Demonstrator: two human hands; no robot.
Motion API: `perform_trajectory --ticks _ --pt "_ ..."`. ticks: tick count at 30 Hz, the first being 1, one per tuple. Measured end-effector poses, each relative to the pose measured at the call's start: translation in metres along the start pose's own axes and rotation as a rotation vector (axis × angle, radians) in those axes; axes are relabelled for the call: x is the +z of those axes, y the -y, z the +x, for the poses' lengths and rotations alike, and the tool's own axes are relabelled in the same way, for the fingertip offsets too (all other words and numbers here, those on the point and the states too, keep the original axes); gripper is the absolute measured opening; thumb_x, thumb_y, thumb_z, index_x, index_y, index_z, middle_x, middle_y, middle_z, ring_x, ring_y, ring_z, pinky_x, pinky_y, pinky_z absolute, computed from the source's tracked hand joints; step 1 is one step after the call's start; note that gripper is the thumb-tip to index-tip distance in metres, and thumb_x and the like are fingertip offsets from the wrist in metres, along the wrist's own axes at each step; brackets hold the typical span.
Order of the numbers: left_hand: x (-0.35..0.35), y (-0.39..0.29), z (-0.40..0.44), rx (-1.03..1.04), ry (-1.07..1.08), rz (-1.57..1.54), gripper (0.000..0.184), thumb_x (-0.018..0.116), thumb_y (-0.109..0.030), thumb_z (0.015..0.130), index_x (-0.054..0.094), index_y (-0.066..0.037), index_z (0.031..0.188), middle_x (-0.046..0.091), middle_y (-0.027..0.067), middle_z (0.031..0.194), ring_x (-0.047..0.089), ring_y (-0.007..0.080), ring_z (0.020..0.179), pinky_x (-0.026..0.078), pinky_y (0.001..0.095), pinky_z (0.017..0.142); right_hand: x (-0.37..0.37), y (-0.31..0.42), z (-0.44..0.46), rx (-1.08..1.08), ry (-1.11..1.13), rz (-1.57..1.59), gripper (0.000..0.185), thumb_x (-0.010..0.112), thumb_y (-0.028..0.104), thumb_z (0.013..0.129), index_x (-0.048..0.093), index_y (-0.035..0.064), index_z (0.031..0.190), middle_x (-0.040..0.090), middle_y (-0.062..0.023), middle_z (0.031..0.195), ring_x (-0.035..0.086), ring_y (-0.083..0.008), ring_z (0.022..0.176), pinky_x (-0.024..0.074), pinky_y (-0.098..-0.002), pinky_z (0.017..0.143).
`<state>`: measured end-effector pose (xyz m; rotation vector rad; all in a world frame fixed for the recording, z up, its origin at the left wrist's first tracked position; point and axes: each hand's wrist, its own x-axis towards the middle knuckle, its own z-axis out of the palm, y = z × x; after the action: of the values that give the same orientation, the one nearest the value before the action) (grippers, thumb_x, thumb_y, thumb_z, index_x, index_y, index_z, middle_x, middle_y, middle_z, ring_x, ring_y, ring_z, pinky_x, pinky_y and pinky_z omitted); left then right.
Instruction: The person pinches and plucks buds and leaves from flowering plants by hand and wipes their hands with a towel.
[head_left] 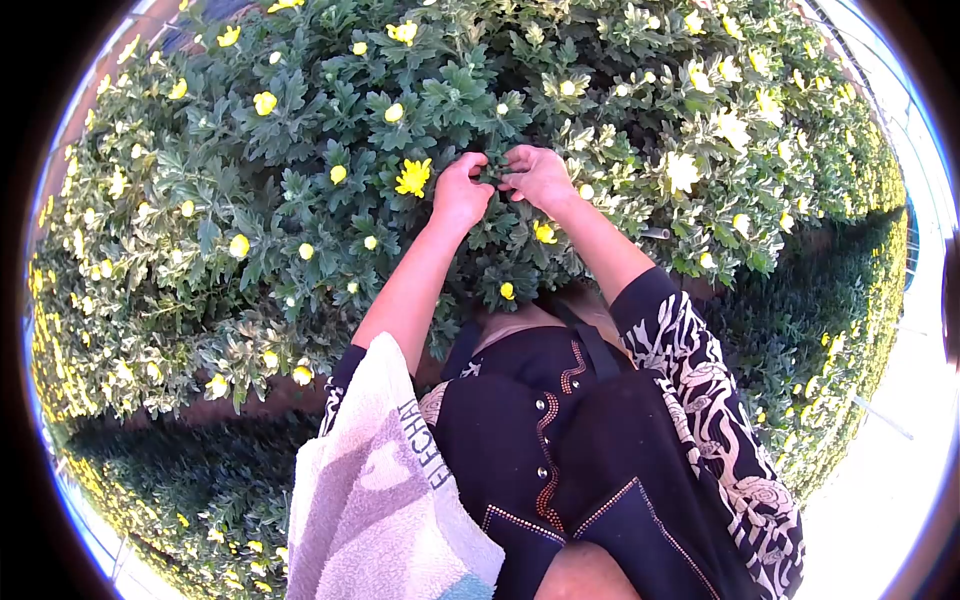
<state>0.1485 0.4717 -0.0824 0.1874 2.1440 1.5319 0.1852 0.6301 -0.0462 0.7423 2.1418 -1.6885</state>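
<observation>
The step in hand appears to be close fingertip work on the flowering plants (455,105): the left hand (462,195) and right hand (540,180) face each other, near but apart, with a leafy shoot (493,172) in the narrow gap between them. The left thumb and forefinger curl inward, and the right fingers are drawn in with their tips toward the left hand — whether either has a pinch on the shoot is too small to tell. An open yellow flower (413,178) stands just beside the left hand, and a smaller yellow bloom (544,232) sits below the right. The next move seems to call for a light, exact touch from one hand while the other steadies the greenery — a broad sweep could bruise the nearby petals.
</observation>
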Motion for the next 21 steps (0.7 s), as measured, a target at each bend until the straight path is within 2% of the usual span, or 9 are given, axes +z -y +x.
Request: perform_trajectory --ticks 2,7,9,10,11,13,14,18,21 --pt "0.004 -0.007 -0.001 0.045 -0.038 0.212 0.035 0.076 -0.007 0.072 0.067 -0.007 0.105 0.066 0.0151 0.102 0.066 0.0281 0.094 0.052 0.0366 0.084 0.0 -0.001 0.002 -0.009 0.019 -0.025 0.033 0.065 -0.008 0.081 0.06 -0.0023 0.114 0.069 -0.0129 0.103 0.071 -0.0185 0.079 0.0571 -0.0273 0.058" --pt "0.012 0.014 0.006 0.147 -0.107 0.112 0.023 0.075 -0.009 0.074 0.069 -0.004 0.095 0.065 0.0138 0.091 0.064 0.0258 0.08 0.051 0.0358 0.074 -0.003 0.005 -0.004 0.034 0.015 -0.04 0.029 0.066 -0.006 0.081 0.062 -0.001 0.108 0.07 -0.0116 0.097 0.071 -0.0175 0.078 0.0574 -0.0269 0.058" --pt "0.012 0.017 0.007 0.179 -0.125 0.059 0.02 0.075 -0.009 0.075 0.069 -0.003 0.092 0.064 0.0133 0.088 0.062 0.0248 0.076 0.05 0.0354 0.07 -0.004 0.003 -0.004 0.038 -0.029 -0.322 0.022 0.069 -0.004 0.079 0.064 -0.0006 0.1 0.07 -0.0089 0.085 0.071 -0.014 0.076 0.0556 -0.0271 0.057" --pt "0.012 0.017 0.006 0.182 -0.118 0.059 0.019 0.074 -0.009 0.075 0.068 -0.003 0.092 0.064 0.0127 0.087 0.061 0.024 0.074 0.049 0.0347 0.069 -0.004 -0.004 -0.002 -0.081 -0.064 -0.522 0.015 0.066 0.001 0.08 0.065 0.0019 0.094 0.07 -0.012 0.08 0.072 -0.0193 0.078 0.0556 -0.0341 0.062" --pt "0.012 0.017 0.004 0.184 -0.113 0.057 0.018 0.074 -0.009 0.076 0.068 -0.002 0.091 0.064 0.012 0.086 0.06 0.0232 0.071 0.049 0.0339 0.068 -0.003 -0.008 -0.001 -0.08 -0.063 -0.521 0.015 0.066 0.001 0.08 0.065 0.0019 0.094 0.07 -0.012 0.08 0.072 -0.0193 0.078 0.0556 -0.0341 0.062" --pt "0.013 0.021 0.003 0.151 -0.094 0.036 0.017 0.074 -0.01 0.076 0.068 -0.002 0.09 0.064 0.0114 0.085 0.061 0.0228 0.071 0.049 0.034 0.068 -0.001 -0.01 -0.002 -0.159 -0.222 -0.908 0.017 0.063 0.007 0.081 0.068 0.0059 0.097 0.071 -0.0164 0.098 0.071 -0.0304 0.086 0.056 -0.0412 0.078" --pt "0.014 0.023 0.002 0.119 -0.076 0.013 0.017 0.074 -0.01 0.076 0.068 -0.002 0.09 0.065 0.0108 0.083 0.061 0.0225 0.07 0.049 0.034 0.067 0.0 -0.01 0.0 -0.082 -0.223 -0.956 0.017 0.06 0.008 0.084 0.069 0.0072 0.099 0.071 -0.0161 0.099 0.07 -0.031 0.093 0.0559 -0.0423 0.08" --pt "0.02 0.018 -0.005 0.044 -0.073 -0.059 0.016 0.073 -0.009 0.077 0.068 -0.002 0.091 0.067 0.0095 0.081 0.059 0.0201 0.068 0.049 0.0336 0.066 0.003 -0.009 0.003 -0.009 -0.186 -1.171 0.019 0.056 0.006 0.084 0.068 0.0096 0.098 0.07 -0.0161 0.096 0.068 -0.0354 0.09 0.0546 -0.0455 0.081" --pt "0.015 0.023 0.0 0.047 -0.074 -0.061 0.016 0.072 -0.009 0.077 0.067 -0.003 0.091 0.067 0.0093 0.081 0.058 0.0199 0.068 0.049 0.0339 0.066 -0.002 -0.015 0.004 -0.088 -0.226 -1.056 0.019 0.057 0.004 0.082 0.066 0.0098 0.096 0.069 -0.0157 0.1 0.067 -0.0341 0.095 0.0543 -0.0428 0.083"
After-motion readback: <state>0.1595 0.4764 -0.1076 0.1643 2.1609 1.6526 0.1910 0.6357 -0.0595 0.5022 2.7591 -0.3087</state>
